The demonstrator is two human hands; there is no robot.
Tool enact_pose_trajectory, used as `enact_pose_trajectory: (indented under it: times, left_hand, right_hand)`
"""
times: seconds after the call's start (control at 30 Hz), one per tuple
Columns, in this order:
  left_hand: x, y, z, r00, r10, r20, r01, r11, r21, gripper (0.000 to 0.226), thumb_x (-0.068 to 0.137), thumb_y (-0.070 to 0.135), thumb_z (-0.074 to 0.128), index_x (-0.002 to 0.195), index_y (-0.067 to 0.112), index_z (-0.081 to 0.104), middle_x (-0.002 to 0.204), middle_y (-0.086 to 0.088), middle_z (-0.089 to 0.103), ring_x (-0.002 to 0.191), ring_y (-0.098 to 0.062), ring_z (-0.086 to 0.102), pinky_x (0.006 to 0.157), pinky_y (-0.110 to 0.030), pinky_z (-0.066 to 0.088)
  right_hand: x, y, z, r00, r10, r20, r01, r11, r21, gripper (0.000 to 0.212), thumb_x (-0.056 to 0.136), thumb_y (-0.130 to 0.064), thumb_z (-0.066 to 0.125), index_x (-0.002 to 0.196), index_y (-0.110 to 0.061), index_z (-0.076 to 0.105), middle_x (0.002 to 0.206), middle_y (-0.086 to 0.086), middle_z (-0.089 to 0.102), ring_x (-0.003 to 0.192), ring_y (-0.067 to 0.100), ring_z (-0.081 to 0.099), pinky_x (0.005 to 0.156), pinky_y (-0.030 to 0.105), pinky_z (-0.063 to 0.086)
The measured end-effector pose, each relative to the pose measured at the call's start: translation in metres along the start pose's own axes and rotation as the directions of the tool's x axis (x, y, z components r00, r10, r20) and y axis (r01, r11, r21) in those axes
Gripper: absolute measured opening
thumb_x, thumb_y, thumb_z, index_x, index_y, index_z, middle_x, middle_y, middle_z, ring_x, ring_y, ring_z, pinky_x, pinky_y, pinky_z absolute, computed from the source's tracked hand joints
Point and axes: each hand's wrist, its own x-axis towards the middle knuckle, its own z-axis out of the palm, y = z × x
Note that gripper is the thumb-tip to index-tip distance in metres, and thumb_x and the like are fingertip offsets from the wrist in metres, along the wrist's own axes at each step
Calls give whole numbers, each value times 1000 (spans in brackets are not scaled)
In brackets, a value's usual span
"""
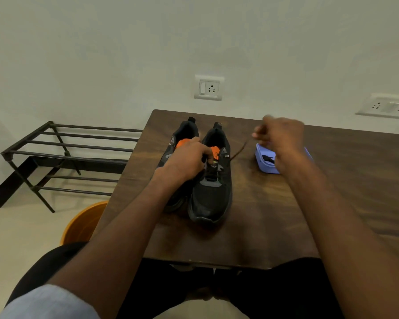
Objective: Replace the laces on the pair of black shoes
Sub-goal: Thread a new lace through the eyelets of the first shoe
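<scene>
Left hand (pixel 187 161) fingers grip the right shoe (pixel 213 180); right hand (pixel 280 137) pinches the lace (pixel 238 151), running taut toward 2 o'clock.

**Dark Wood Table Carried Two Shoes and a Small Box**

A dark brown wooden table (pixel 274 203) with a visible grain stood against a pale wall. Two black shoes lay on it side by side, touching, toes toward the near edge. The left shoe (pixel 177 143) was largely hidden behind a forearm; the right shoe (pixel 211 194) showed its full toe and an orange tongue. To their right, apart from them, a small lilac box (pixel 263 161) sat on the tabletop with something dark inside. The rest of the surface showed bare wood.
</scene>
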Motion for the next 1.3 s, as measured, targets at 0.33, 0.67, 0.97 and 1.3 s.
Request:
enact_pose_trajectory:
  times: [0.33,0.67,0.97,1.3]
  left_hand:
    - [1,1,4,1000,12,12,-11,1000,-9,30,98,6,58,113,27,74,109,2,42,98,-14,42,87,-29,35]
    - [3,0,3,995,34,93,-23,993,-117,31,96,-4,48,87,22,61,86,5,58,79,-6,51,71,-22,35]
    - [8,-5,8,994,52,96,-41,994,-106,32,99,-1,49,93,27,62,82,9,53,75,-5,48,66,-21,32]
    - [10,-9,8,996,20,91,-7,991,-135,28,97,-2,49,93,19,67,88,7,58,81,-6,51,69,-22,35]
  right_hand:
    - [-18,37,34,795,80,602,494,491,-718,29,89,-37,78,94,-9,74,91,9,74,89,26,71,86,48,60]
    - [-8,7,20,991,-116,67,127,972,-197,25,107,-22,51,102,-3,68,97,11,70,87,26,68,87,42,57]
    - [-16,24,18,861,-10,509,444,504,-741,23,92,-26,74,106,-8,74,112,11,71,104,30,66,94,49,56]
    - [-16,14,15,951,-304,-58,159,641,-751,17,90,-16,55,75,-8,54,81,6,57,78,31,59,67,38,44]
